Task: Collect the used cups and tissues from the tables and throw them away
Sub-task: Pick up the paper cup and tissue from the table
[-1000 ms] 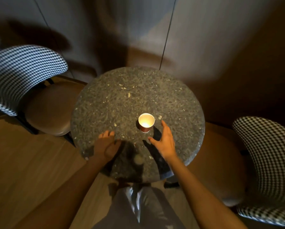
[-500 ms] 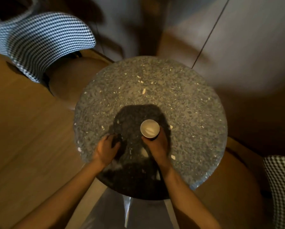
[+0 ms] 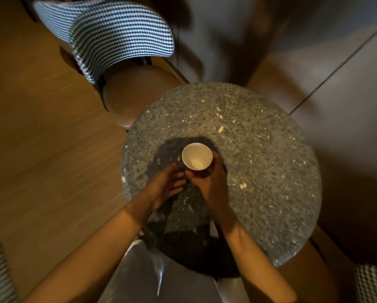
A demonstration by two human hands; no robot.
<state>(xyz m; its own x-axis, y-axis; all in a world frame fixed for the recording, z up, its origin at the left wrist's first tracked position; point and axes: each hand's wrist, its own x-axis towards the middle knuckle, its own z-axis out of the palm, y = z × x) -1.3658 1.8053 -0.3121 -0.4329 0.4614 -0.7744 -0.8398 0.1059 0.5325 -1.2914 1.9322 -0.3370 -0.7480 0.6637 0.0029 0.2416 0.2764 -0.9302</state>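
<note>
A small paper cup (image 3: 197, 156), white inside and dark red outside, is held upright just above the round speckled stone table (image 3: 270, 171). My right hand (image 3: 211, 184) is wrapped around its lower wall. My left hand (image 3: 168, 184) hovers beside it on the left, fingers spread and pointing toward the cup, holding nothing. The cup looks empty inside. No tissue shows on the tabletop.
A chair with a checked back (image 3: 109, 33) and brown seat (image 3: 135, 97) stands at the table's far left. Another checked chair (image 3: 373, 283) shows at the lower right corner. Wooden floor (image 3: 41, 149) lies to the left, a grey wall behind.
My right hand closed around the cup and raised it off the table. My left hand opened and moved toward the cup. The view swung to the left.
</note>
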